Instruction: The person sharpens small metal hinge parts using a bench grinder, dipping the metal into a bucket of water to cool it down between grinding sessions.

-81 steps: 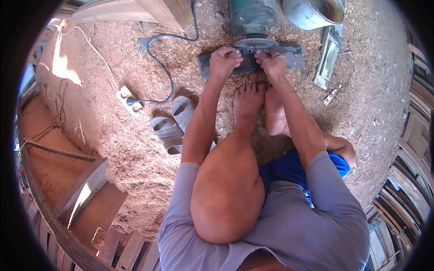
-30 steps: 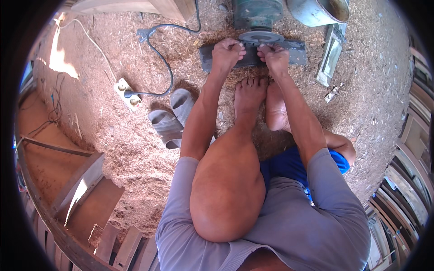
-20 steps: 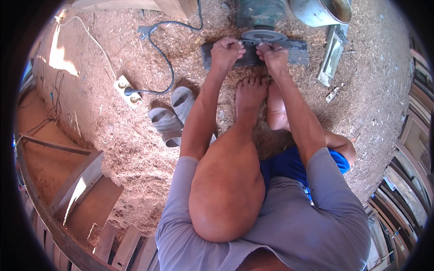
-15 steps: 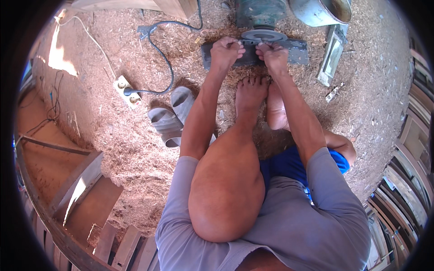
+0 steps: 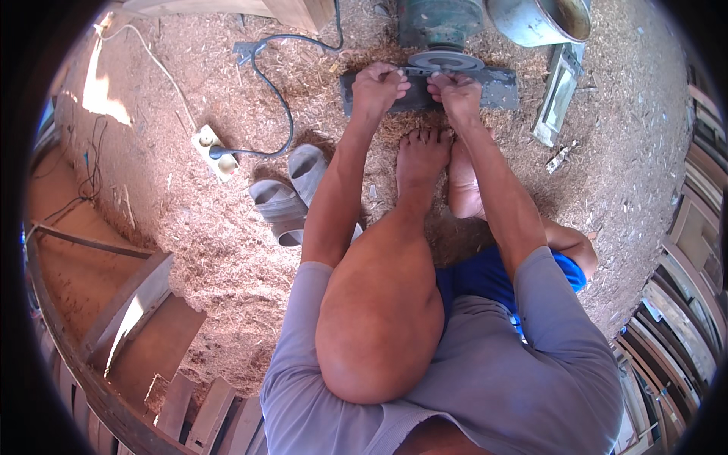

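A green bench grinder stands at the far middle, its grey grinding wheel facing me. Just in front of the wheel, a small thin metal piece spans the gap between my hands, mostly hidden by fingers. My left hand pinches its left end. On the other side, my right hand is closed with fingertips pressed together at the piece's right end, close to the wheel. Beneath both hands lies a dark flat board. The contact between piece and wheel is too small to make out.
A white power strip with a dark cable lies on the shaving-covered ground at left, near a pair of grey slippers. At far right are a metal bucket and a long metal frame. My bare feet rest before the board.
My right hand has shifted very slightly left along the wheel. The left hand keeps its pinch, and the whole view has moved a little.
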Action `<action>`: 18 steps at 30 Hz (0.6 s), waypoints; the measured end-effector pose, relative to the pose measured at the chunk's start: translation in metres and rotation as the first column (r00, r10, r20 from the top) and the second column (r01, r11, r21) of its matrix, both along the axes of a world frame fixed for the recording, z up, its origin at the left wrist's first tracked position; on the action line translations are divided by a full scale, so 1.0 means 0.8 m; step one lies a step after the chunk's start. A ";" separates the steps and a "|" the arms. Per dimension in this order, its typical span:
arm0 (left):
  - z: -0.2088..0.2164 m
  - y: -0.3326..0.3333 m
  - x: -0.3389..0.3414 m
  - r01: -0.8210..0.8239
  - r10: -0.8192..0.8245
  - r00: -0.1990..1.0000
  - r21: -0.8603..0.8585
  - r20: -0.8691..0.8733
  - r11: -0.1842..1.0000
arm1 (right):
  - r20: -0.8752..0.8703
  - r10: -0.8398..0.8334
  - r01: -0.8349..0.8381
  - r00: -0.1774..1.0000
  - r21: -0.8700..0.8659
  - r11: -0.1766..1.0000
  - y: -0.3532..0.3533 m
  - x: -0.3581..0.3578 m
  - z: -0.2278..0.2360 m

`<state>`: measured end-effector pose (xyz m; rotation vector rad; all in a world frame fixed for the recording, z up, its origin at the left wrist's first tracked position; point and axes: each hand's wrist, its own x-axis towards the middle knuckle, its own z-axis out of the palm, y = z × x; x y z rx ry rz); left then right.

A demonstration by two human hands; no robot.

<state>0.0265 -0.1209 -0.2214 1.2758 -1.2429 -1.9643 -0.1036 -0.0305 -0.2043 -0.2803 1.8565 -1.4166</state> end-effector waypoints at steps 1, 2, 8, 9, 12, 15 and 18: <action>0.000 -0.001 -0.001 0.002 -0.002 1.000 0.002 0.006 1.000 | 0.003 -0.004 0.004 1.000 0.000 1.000 0.000 0.000 0.000; 0.001 -0.001 -0.002 0.005 -0.005 1.000 0.004 0.012 1.000 | 0.006 -0.008 0.008 1.000 0.000 1.000 0.001 -0.001 0.000; 0.003 0.001 -0.008 0.040 -0.039 0.998 -0.016 0.050 0.999 | 0.012 -0.041 0.041 0.999 -0.034 0.999 0.005 -0.004 -0.004; 0.002 0.001 -0.009 0.046 -0.045 0.997 -0.017 0.056 0.999 | 0.013 -0.046 0.047 0.999 -0.032 0.998 0.006 -0.005 -0.004; 0.000 0.001 -0.012 0.058 -0.057 0.996 -0.017 0.074 0.998 | 0.024 -0.062 0.062 0.998 -0.026 0.998 0.007 -0.006 -0.002; 0.000 0.002 -0.014 0.062 -0.060 0.994 -0.024 0.088 0.998 | 0.044 -0.074 0.075 0.996 -0.023 0.997 0.007 -0.006 -0.001; 0.000 0.002 -0.015 0.063 -0.060 0.994 -0.031 0.093 0.998 | 0.048 -0.076 0.078 0.996 -0.030 0.996 0.009 -0.007 -0.001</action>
